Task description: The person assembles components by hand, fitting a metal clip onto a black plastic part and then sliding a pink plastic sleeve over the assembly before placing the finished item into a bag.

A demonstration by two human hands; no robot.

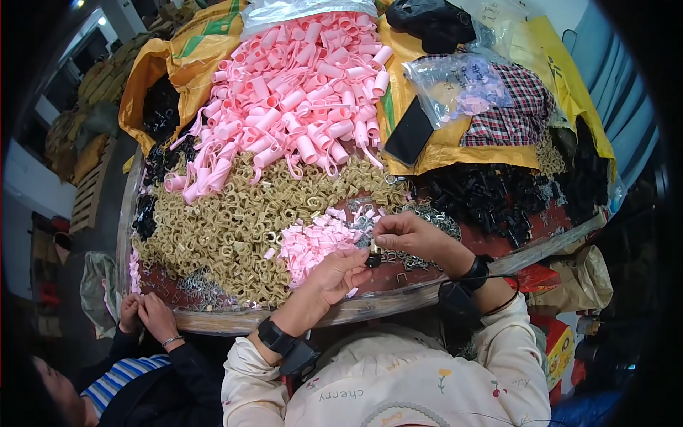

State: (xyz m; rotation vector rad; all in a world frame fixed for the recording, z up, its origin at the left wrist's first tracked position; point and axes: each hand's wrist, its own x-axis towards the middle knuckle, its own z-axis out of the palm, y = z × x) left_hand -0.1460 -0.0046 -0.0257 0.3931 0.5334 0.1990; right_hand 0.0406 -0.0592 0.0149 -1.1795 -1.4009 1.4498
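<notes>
Close together above the near edge of the table, both my hands meet at a small black piece (373,261) with a gold-coloured bit on top. My left hand (337,276) is closed, thumb and fingertips pinching the black piece from the left. From the right, my right hand (416,238) is closed in a pinch just above it, at the gold-coloured bit; exactly what its fingertips grip is too small to tell. Just beyond my left hand lies a heap of small flat pink pieces (313,242). Small metal clips (437,220) are strewn beside and under my right hand.
Gold-coloured rings (213,238) cover the table's left, with pink tubular parts (299,92) piled behind. Black parts (491,203) lie right, near a dark phone (409,132) and a checked cloth (512,107). At lower left are a co-worker's hands (151,317). A wooden rim (370,304) edges the table.
</notes>
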